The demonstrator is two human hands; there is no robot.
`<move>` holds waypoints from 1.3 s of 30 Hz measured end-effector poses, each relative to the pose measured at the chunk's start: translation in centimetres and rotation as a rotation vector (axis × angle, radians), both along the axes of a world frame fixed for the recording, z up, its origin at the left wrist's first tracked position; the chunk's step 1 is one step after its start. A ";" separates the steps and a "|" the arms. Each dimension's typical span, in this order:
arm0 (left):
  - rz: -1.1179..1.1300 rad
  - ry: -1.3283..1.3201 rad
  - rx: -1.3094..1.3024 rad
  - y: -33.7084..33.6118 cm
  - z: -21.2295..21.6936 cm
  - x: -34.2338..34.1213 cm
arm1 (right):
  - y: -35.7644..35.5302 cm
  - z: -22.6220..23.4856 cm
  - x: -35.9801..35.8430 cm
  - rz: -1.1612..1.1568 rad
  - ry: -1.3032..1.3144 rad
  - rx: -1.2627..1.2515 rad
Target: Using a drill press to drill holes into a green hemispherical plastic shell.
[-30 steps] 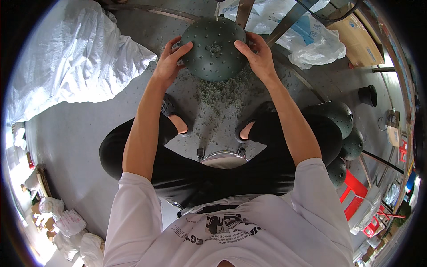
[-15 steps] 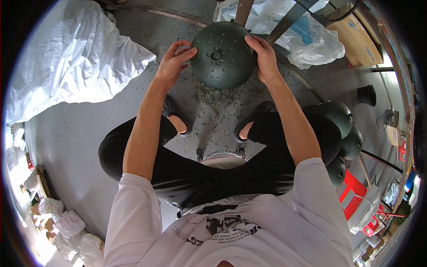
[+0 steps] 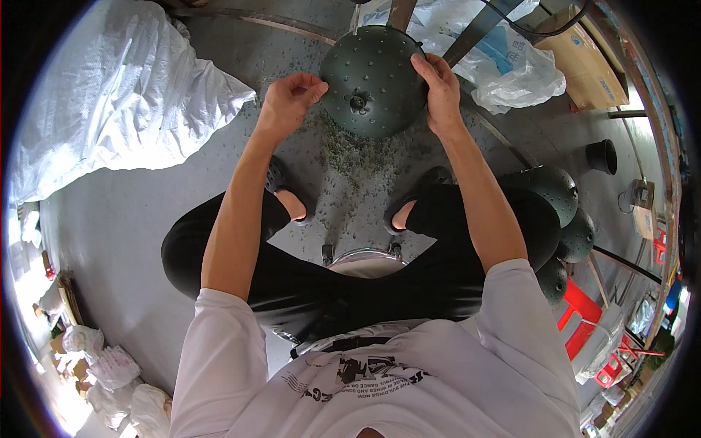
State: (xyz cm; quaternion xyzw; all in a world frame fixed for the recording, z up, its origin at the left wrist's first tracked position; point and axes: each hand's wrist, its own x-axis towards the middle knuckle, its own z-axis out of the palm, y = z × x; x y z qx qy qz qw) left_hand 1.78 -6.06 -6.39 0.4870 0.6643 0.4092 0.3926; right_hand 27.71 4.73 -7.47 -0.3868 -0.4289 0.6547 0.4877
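- The dark green dome (image 3: 374, 82), a round shell studded with small bumps and a little hub at its centre, hangs in front of me above the floor (image 3: 131, 219), over a scatter of green crumbs (image 3: 350, 157) between my feet.
- It looks rigid and hard, probably moulded, and I judge it fairly light for its bulk, since one hand carries most of it. The bumps should give purchase on a smooth curve; the rim is the surest place to hold.
- My right hand (image 3: 437, 91) is clamped on the dome's right edge, fingers hooked over the rim and thumb on the outer face, forearm stretched straight out.
- My left hand (image 3: 288, 98) sits just beside the left edge, fingers curled loosely toward the shell; its grip is half closed on nothing, and I cannot tell whether the fingertips touch.
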 end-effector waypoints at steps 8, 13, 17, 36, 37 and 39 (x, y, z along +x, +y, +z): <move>-0.003 -0.075 0.020 -0.2 0.1 1.2 | 0.3 -0.5 0.0 -0.015 0.008 0.046; 0.001 -0.013 0.092 -0.3 0.5 1.7 | 0.1 -0.4 0.0 -0.002 0.004 0.039; 0.017 0.093 0.049 -0.6 1.4 2.0 | 0.1 -0.2 -0.1 -0.029 -0.043 0.031; -0.315 0.290 0.449 -4.2 3.9 7.8 | 0.1 0.5 -0.6 -0.091 -0.031 -0.354; -0.442 0.257 0.455 -5.0 4.2 9.2 | 0.2 0.3 -0.6 -0.085 -0.030 -0.354; -0.496 0.251 0.444 -5.6 4.3 10.6 | 1.2 -0.6 0.2 -0.053 -0.017 -0.347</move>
